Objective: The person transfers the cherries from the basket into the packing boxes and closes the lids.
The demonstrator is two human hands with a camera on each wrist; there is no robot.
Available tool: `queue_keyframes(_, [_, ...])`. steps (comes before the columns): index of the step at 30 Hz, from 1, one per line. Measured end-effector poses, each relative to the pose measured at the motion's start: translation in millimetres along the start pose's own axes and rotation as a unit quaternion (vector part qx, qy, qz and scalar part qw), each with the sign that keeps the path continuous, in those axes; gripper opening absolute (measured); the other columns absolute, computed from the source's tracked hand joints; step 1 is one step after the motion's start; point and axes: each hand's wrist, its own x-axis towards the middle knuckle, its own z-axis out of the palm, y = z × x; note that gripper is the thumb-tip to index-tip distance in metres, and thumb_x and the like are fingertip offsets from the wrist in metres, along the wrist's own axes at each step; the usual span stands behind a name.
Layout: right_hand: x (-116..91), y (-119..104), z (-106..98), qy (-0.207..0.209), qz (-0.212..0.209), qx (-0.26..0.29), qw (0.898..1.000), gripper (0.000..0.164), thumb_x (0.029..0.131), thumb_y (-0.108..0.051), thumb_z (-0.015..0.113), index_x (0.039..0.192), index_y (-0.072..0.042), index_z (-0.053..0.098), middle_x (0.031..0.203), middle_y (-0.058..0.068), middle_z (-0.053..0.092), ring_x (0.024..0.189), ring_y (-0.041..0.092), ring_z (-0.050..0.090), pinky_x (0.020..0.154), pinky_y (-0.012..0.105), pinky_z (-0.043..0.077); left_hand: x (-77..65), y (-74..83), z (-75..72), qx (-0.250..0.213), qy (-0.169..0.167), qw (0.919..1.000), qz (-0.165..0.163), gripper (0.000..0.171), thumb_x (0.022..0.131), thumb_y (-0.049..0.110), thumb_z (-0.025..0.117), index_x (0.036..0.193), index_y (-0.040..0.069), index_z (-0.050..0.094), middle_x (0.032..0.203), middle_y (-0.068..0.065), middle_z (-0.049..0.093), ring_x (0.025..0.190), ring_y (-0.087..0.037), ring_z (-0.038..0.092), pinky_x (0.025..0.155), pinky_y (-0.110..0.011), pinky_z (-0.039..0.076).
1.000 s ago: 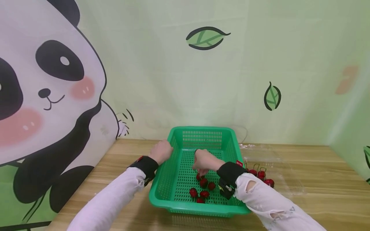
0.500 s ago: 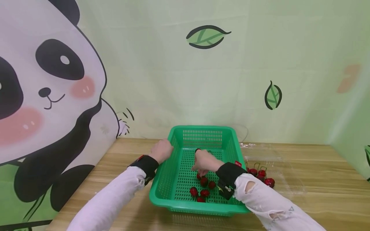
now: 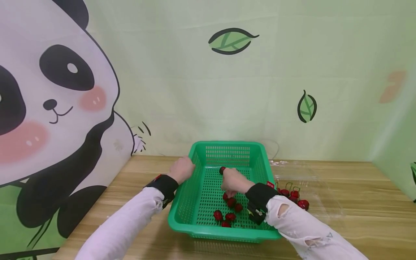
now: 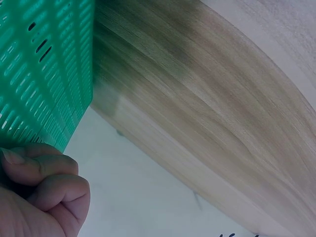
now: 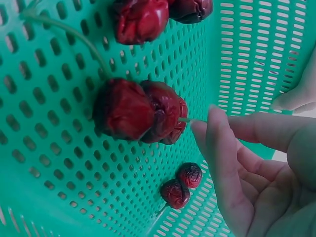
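Note:
The left hand [image 3: 182, 169] grips the left rim of a green plastic basket [image 3: 224, 233]; in the left wrist view its fingers [image 4: 59, 192] curl beside the slotted wall. Inside the basket, the right hand [image 3: 234, 180] pinches a thin green cherry stem [image 5: 185, 120] between thumb and fingertips. That stem meets a cluster of wrinkled dark red cherries [image 5: 123, 108] lying on the basket floor; exactly which cherry bears it is hard to tell. Several more cherries [image 3: 230, 217] lie near the front, and one cherry [image 3: 222, 170] sits behind the right hand, partly hidden.
To the right of the basket, a clear plastic tray [image 3: 320, 202] holds several stemmed cherries [image 3: 294, 196]. Everything stands on a wood-grain table [image 3: 373, 202]. A printed panda backdrop [image 3: 182, 90] rises behind and to the left.
The right hand has shifted slightly right within the basket, and the cherry behind it shows more. Cherries under its fingers have moved a little. The left hand stays on the rim.

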Motion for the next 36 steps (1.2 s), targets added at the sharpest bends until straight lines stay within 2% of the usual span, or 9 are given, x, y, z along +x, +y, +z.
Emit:
queue_keyframes(3, [1.7,1.8,0.7,0.007,0.009,-0.007,1.000,0.025,0.094,0.007,0.064,0.071,0.004,0.074,0.055,0.009,0.064,0.045,0.011,0.054,0.049,0.025,0.048,-0.1,0.6,0.0,-0.001,0.001,1.0000,0.000,0.034,0.105,0.018,0.049,0.117,-0.012,0.060,0.113,-0.027,0.067,0.102,-0.040,0.069,0.084,-0.051,0.059])
queue_keyframes(8, [1.4,4.1,0.8,0.019,0.014,-0.018,1.000,0.026,0.094,0.006,0.064,0.071,0.003,0.074,0.059,0.013,0.069,0.044,0.012,0.056,0.049,0.023,0.046,0.3,1.1,0.9,0.001,0.004,1.0000,0.000,0.034,0.105,0.018,0.050,0.116,-0.011,0.061,0.112,-0.027,0.068,0.101,-0.040,0.070,0.083,-0.051,0.059])
queue_keyframes(12, [-0.1,6.7,-2.2,0.021,0.011,0.004,1.000,0.024,0.095,0.006,0.064,0.073,0.005,0.074,0.057,0.012,0.066,0.045,0.011,0.055,0.049,0.025,0.049,-0.3,1.3,0.3,0.002,0.006,1.0000,0.001,0.033,0.105,0.018,0.050,0.115,-0.012,0.061,0.111,-0.027,0.068,0.101,-0.040,0.070,0.082,-0.051,0.059])
queue_keyframes(18, [-3.2,9.7,-10.3,0.025,-0.002,0.019,0.999,0.023,0.096,0.006,0.062,0.074,0.009,0.070,0.055,0.009,0.061,0.048,0.015,0.058,0.058,0.033,0.057,-1.4,1.6,-0.5,-0.001,0.009,1.0000,-0.003,0.034,0.104,0.018,0.050,0.115,-0.012,0.061,0.113,-0.028,0.068,0.102,-0.041,0.070,0.084,-0.052,0.059])
queue_keyframes(22, [-5.7,11.7,-15.7,0.027,-0.006,0.026,0.999,0.030,0.098,0.004,0.061,0.068,0.002,0.064,0.058,0.010,0.061,0.052,0.016,0.060,0.062,0.035,0.058,-1.8,1.4,-1.0,-0.003,0.007,1.0000,-0.001,0.034,0.105,0.018,0.049,0.115,-0.012,0.060,0.112,-0.028,0.068,0.101,-0.040,0.070,0.083,-0.052,0.059])
queue_keyframes(28, [-9.3,16.3,-22.6,0.038,-0.016,0.032,0.999,0.044,0.098,0.004,0.059,0.057,-0.010,0.050,0.056,0.008,0.059,0.051,0.016,0.058,0.059,0.032,0.054,-1.2,-0.5,-0.4,-0.005,0.006,1.0000,0.002,0.034,0.104,0.018,0.049,0.116,-0.012,0.061,0.112,-0.027,0.068,0.100,-0.040,0.070,0.083,-0.051,0.059])
queue_keyframes(32, [-10.2,17.3,-27.4,0.046,-0.010,0.030,0.998,0.042,0.097,0.004,0.060,0.057,-0.008,0.055,0.055,0.008,0.062,0.050,0.015,0.061,0.057,0.030,0.055,-0.3,-1.0,0.2,-0.005,0.006,1.0000,0.001,0.035,0.104,0.018,0.049,0.116,-0.012,0.061,0.112,-0.027,0.068,0.100,-0.040,0.070,0.083,-0.051,0.059])
queue_keyframes(36, [-11.0,15.0,-32.5,0.052,-0.003,0.027,0.998,0.038,0.096,0.004,0.060,0.059,-0.004,0.061,0.055,0.008,0.063,0.053,0.019,0.066,0.059,0.034,0.059,0.5,-0.3,0.6,-0.017,0.004,0.9998,-0.004,0.034,0.104,0.018,0.049,0.116,-0.011,0.061,0.112,-0.026,0.068,0.099,-0.038,0.070,0.082,-0.051,0.059])
